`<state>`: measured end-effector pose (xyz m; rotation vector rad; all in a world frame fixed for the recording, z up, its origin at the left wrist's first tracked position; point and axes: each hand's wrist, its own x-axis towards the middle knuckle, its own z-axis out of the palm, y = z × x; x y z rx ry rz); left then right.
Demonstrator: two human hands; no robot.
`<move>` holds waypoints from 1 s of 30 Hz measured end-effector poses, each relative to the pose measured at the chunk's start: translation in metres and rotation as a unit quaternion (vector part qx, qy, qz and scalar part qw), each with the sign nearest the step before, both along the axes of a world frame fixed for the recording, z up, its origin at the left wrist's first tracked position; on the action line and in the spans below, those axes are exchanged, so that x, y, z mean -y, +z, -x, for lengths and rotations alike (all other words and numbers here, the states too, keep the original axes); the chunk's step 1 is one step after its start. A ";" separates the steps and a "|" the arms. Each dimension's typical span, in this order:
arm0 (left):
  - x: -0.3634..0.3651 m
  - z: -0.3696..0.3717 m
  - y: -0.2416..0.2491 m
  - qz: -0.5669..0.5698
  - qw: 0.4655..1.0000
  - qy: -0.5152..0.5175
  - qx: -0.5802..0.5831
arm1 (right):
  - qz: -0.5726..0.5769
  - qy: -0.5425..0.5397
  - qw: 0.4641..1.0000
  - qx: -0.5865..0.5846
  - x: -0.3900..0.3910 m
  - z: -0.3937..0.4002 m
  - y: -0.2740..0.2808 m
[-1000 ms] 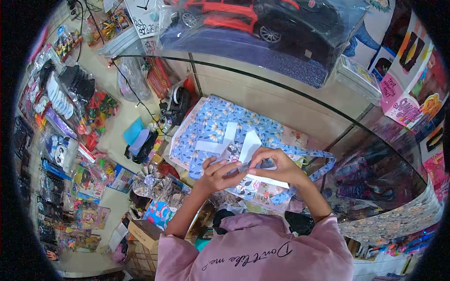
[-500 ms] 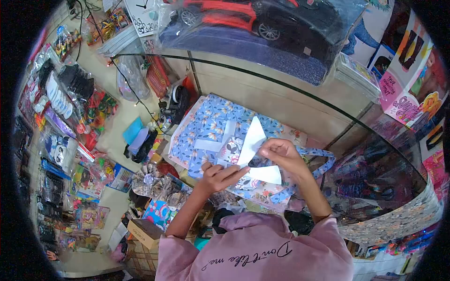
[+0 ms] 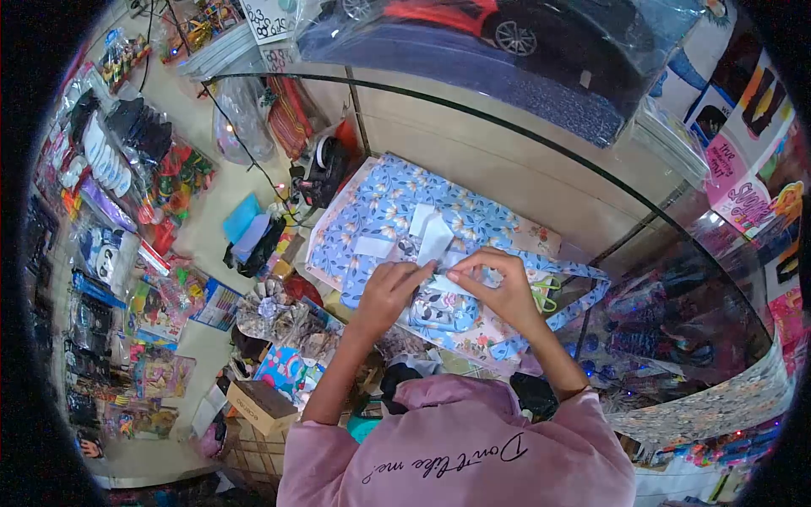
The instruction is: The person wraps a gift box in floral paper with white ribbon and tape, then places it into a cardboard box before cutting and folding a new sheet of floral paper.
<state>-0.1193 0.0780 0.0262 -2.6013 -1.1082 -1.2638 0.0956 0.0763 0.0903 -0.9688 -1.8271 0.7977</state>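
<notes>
White ribbon-like strips (image 3: pixel 436 241) lie crossed and folded over a blue floral sheet or flat bag (image 3: pixel 481 211). My left hand (image 3: pixel 389 291) is closed, its index finger extended against the lower end of a white strip. At the right end of the same bunch, my right hand (image 3: pixel 497 283) pinches white material between thumb and finger. Under my hands is a smaller bundle with a floral print (image 3: pixel 441 309). Green-handled scissors (image 3: pixel 545 293) rest to the right of my right hand, beside a blue floral strap (image 3: pixel 583 313).
A curved glass edge (image 3: pixel 507 114) rises behind the work, with a boxed toy car (image 3: pixel 515 38) above it. To the left are a black tape dispenser (image 3: pixel 321 173), bagged goods (image 3: pixel 110 169) and a cardboard box (image 3: pixel 260 406). Glass shelving with goods (image 3: pixel 667 329) stands on the right.
The broad white strip that stood raised between my hands is now lower and folded down. Both hands have come closer together, and the scissors have come into sight.
</notes>
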 end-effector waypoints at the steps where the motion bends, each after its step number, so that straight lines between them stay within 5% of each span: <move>1: 0.004 0.002 0.000 0.041 0.999 0.000 0.016 | 0.003 0.002 1.000 0.005 -0.001 0.001 -0.002; 7: 0.011 0.021 0.014 -0.004 0.997 0.068 0.032 | 0.026 0.007 1.000 -0.006 -0.010 0.004 -0.015; 10: 0.016 0.009 0.027 0.210 0.927 0.061 0.305 | 0.027 0.011 0.999 -0.016 -0.012 0.008 -0.014; 13: 0.007 0.007 0.020 0.345 0.865 0.001 0.366 | 0.038 0.016 0.999 -0.024 -0.013 0.012 -0.019; 16: 0.000 0.000 0.021 0.280 0.903 0.065 0.320 | 0.062 0.009 0.998 -0.026 -0.014 0.017 -0.024; 19: 0.002 0.004 0.019 0.330 0.887 0.077 0.314 | 0.058 -0.005 0.998 -0.020 -0.015 0.019 -0.027; 25: 0.006 0.008 0.022 0.292 0.919 0.004 0.265 | -0.041 -0.067 0.991 0.104 -0.019 0.019 -0.032; 28: -0.001 0.018 0.022 0.099 0.990 0.013 0.103 | -0.056 -0.054 0.994 0.070 -0.022 0.021 -0.035; 30: 0.001 0.019 0.024 0.088 0.993 0.023 0.071 | -0.059 -0.053 0.994 0.079 -0.023 0.022 -0.036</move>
